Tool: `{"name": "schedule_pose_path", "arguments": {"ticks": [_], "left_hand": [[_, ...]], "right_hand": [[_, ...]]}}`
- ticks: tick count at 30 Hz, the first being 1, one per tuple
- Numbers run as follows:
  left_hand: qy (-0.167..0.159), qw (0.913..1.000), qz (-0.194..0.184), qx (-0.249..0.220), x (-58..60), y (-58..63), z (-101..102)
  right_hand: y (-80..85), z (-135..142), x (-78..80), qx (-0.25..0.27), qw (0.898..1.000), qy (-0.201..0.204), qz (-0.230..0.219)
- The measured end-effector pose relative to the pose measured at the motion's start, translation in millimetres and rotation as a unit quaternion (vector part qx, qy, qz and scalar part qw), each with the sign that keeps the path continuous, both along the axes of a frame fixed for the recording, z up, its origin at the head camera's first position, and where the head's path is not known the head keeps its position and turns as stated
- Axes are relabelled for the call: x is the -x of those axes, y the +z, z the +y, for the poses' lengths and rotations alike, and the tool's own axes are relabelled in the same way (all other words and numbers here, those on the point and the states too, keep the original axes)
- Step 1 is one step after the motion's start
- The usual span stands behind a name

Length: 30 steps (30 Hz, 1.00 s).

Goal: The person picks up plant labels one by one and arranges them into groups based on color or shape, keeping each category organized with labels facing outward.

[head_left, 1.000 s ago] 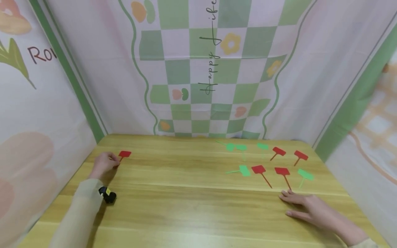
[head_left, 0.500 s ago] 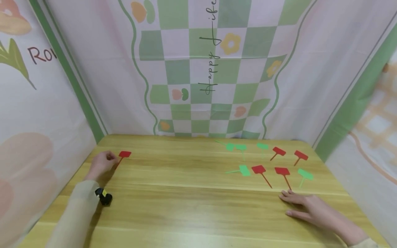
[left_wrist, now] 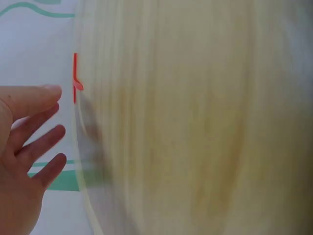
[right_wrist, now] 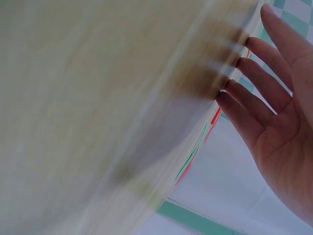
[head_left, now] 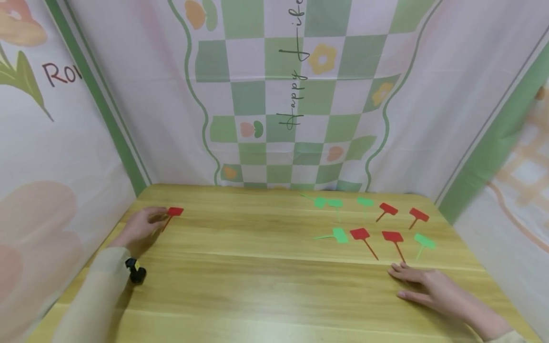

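Note:
At the table's left side in the head view, a red T-shaped plant label (head_left: pixel 175 211) lies flat, its stem toward me. My left hand (head_left: pixel 143 224) hovers just left of it with fingers loosely extended. In the left wrist view a gap shows between those fingers (left_wrist: pixel 54 169) and the red label (left_wrist: pixel 75 81), and nothing is held. My right hand (head_left: pixel 437 290) rests fingertips-down on the table at the right, spread and holding nothing. Its fingertips are close to the stem of another red plant label (head_left: pixel 392 237); whether they touch it I cannot tell.
Several green plant labels (head_left: pixel 340 235) and more red ones (head_left: pixel 360 234) lie scattered at the table's back right. The wooden table (head_left: pixel 257 281) meets a patterned cloth backdrop (head_left: pixel 291 128) behind, with cloth at both sides too.
My left hand has let go of the red plant label's stem, drawn slightly left and loosened its fingers. The label stays on the table. My right hand keeps its place; the head view shifted slightly.

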<state>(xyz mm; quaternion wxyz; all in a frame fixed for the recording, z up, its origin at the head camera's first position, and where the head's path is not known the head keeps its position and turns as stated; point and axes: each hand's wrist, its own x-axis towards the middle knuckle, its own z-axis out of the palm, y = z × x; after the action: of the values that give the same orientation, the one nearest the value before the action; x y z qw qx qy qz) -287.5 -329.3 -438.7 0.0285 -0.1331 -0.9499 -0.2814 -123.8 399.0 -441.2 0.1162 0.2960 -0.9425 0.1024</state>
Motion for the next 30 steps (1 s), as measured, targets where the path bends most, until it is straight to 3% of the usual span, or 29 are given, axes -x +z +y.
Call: {"name": "schedule_pose_path", "arguments": {"ticks": [10,23,30], "left_hand": [[-0.061,0.9974,-0.004,0.037,3.1,0.1,-2.9],[-0.126,0.9902,-0.034,0.049,4.9,2.6,-8.6],[-0.144,0.9871,-0.038,0.059,10.0,1.4,-11.7]], "right_hand": [[-0.4,1.0,-0.9,-0.001,1.0,-0.003,-0.001],[1.0,-2.0,-1.0,0.006,1.0,-0.003,0.009],[1.2,-3.5,-1.4,0.008,1.0,-0.005,0.014]]}}
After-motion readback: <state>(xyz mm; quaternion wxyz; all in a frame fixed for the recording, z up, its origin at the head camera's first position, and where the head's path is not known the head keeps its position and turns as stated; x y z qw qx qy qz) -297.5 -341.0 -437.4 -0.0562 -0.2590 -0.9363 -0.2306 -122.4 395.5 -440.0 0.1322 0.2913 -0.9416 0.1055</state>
